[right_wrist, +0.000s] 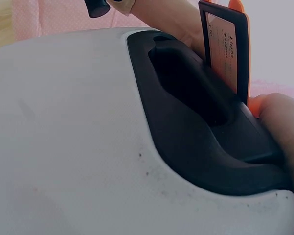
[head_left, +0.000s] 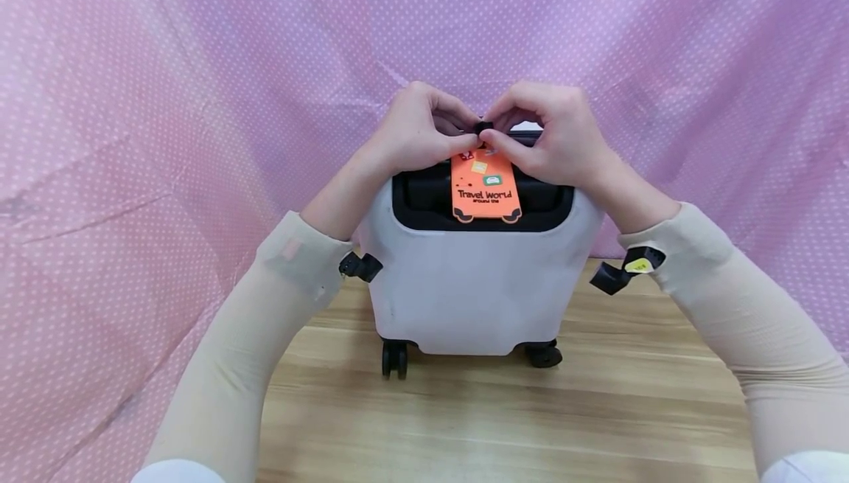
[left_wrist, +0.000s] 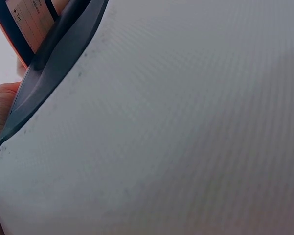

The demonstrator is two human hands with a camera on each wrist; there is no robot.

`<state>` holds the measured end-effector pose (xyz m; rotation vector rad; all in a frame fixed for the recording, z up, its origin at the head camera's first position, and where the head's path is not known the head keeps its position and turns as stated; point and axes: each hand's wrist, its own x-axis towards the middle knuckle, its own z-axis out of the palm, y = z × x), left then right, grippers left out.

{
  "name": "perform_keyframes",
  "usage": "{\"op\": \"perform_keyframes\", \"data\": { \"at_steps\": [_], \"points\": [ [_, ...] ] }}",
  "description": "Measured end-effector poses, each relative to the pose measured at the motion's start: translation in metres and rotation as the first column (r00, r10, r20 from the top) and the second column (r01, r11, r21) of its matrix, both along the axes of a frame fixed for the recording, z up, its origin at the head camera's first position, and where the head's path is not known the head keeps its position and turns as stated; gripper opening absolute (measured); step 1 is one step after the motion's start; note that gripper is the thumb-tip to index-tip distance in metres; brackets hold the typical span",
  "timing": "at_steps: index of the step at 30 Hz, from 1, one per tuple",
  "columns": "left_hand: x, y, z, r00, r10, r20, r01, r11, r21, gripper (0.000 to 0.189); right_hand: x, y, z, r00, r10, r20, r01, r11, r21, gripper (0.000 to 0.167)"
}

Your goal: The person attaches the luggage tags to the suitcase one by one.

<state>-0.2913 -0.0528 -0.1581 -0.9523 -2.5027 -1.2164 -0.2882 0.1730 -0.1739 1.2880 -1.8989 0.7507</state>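
Observation:
A white suitcase [head_left: 471,291] stands upright with a black handle recess [head_left: 424,192] at its top. Over that recess hangs an orange luggage tag [head_left: 487,192], printed "Travel World around the". Its dark back with a name and address card [right_wrist: 222,51] shows in the right wrist view. My left hand [head_left: 421,129] and right hand [head_left: 560,133] meet above the tag. Between their fingertips, thumb and fingers pinch a small black strap piece [head_left: 484,127] at the tag's top. How the strap is fastened is hidden by the fingers.
Black wheels [head_left: 394,359] bear the suitcase on a wood-grain surface [head_left: 491,424]. Behind and to the left hangs a pink dotted cloth [head_left: 278,48], close to the suitcase's back. Black wrist cameras [head_left: 361,267] stick out from both sleeves beside the suitcase.

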Motion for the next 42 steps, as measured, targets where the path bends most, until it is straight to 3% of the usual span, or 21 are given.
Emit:
{"op": "perform_keyframes", "data": {
  "at_steps": [20,31,42],
  "points": [
    [-0.0030,0.0013,-0.0001,1.000,0.009,0.000,-0.009,1.000,0.006,0.024,-0.0010,0.0008,0.0006,0.995,-0.101,-0.019,0.101,0.995,0.021,0.008],
    [-0.0045,-0.0005,-0.0006,1.000,0.012,0.011,-0.012,1.000,0.010,0.024,-0.0012,-0.0011,0.0013,0.999,-0.033,0.005,0.033,0.999,0.027,0.018],
    [-0.0064,0.0019,-0.0014,1.000,0.015,-0.005,-0.015,1.000,0.005,0.024,-0.0006,0.0029,0.0010,0.992,-0.122,-0.036,0.124,0.990,0.070,0.014]
  ]
}}
